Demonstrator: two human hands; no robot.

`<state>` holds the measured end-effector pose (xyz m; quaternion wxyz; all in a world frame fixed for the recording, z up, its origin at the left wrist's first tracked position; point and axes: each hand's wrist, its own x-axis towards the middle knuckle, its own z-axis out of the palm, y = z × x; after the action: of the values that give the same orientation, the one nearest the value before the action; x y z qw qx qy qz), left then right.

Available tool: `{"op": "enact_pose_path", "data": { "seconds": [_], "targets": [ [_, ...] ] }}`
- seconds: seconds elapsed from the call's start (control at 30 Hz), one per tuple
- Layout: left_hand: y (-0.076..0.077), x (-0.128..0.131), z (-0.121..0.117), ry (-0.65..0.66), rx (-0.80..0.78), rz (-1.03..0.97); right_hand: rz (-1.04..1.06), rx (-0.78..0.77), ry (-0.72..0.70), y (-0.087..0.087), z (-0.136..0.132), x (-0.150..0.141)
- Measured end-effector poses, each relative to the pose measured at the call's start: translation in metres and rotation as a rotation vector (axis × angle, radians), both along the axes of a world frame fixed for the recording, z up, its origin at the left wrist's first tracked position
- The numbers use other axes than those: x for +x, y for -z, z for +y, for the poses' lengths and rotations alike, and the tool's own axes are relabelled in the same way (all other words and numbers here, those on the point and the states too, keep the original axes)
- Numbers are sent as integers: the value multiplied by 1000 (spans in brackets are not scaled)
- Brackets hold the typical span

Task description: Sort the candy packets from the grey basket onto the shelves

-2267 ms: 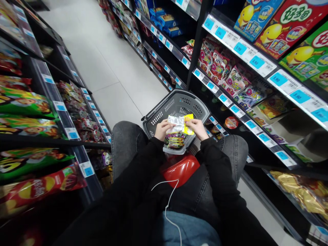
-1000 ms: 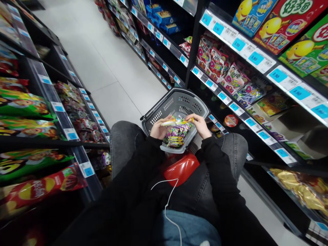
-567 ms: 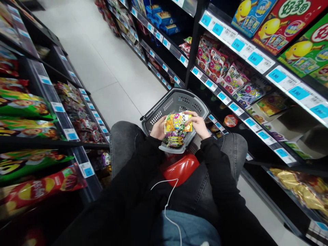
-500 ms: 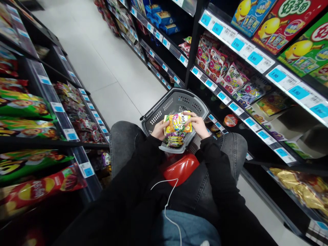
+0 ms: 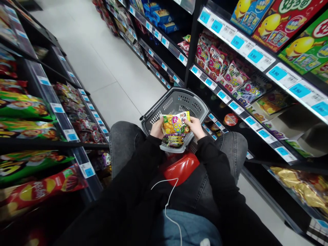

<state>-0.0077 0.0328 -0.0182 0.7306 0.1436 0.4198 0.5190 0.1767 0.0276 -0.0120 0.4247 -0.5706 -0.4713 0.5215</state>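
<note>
Between my two hands is a yellow candy bag [image 5: 174,123] with a pink-lettered front turned up. My left hand [image 5: 157,130] grips its left end, fingers closed around the edge. At the right end my right hand [image 5: 195,127] pinches the bag between thumb and fingers. The bag is held over a grey shopping basket [image 5: 176,149], whose slotted far wall shows behind it. Below the held bag, several more candy bags [image 5: 174,140] lie stacked in the near end of the basket; part of them is hidden.
Right of me, a shelf carries more candy bags [image 5: 234,77], with boxes [image 5: 275,22] above and gold packets [image 5: 299,182] lower down. On the left stands a shelf with green snack bags [image 5: 24,130] and a red snack bag [image 5: 56,186]. A red glossy object [image 5: 182,169] lies between my legs.
My right fingers have moved off the bag's front to pinch its right edge. The bag has tilted and shifted slightly left, showing more of its front.
</note>
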Motion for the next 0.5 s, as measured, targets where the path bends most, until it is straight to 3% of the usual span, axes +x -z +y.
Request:
{"op": "enact_pose_path", "data": {
  "seconds": [0.17,0.3,0.43,0.5],
  "targets": [
    [-4,4,1,-93,1,-58,-147,66,82,-7,0,-6],
    [-7,4,2,-40,-41,-114,-322,136,106,-14,-2,-8],
    [-5,-8,6,-105,-137,41,-434,250,119,-24,-4,3],
    [-3,-15,7,-151,-211,143,-516,291,5,-29,-7,9]
  ]
}}
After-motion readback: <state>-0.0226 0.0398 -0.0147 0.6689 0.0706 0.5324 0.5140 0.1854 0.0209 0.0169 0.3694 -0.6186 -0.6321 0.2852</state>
